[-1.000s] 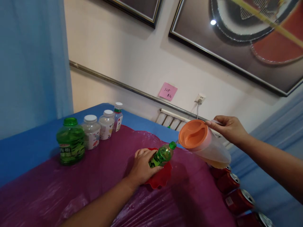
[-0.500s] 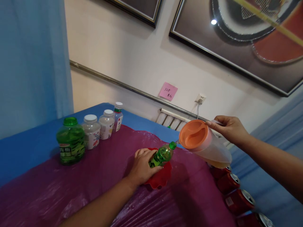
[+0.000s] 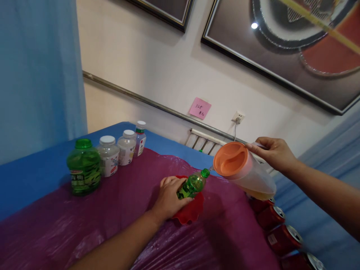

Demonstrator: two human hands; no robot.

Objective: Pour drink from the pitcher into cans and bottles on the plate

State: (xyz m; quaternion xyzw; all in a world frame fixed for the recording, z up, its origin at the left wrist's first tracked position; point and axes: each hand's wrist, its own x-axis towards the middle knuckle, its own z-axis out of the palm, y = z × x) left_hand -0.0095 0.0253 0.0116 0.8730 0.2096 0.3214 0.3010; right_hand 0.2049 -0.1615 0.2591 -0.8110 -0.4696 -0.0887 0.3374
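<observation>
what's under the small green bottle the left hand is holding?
A red scalloped dish on the purple plastic sheet sits under the small green bottle. The left hand covers the bottle's base and the dish's middle, so contact there can't be seen.

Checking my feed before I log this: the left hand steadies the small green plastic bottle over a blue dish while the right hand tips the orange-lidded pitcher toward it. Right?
Not quite: the dish under the small green plastic bottle is red, not blue, as the head view shows. The rest holds: the left hand steadies the bottle while the right hand tips the orange-lidded pitcher toward it.
</observation>
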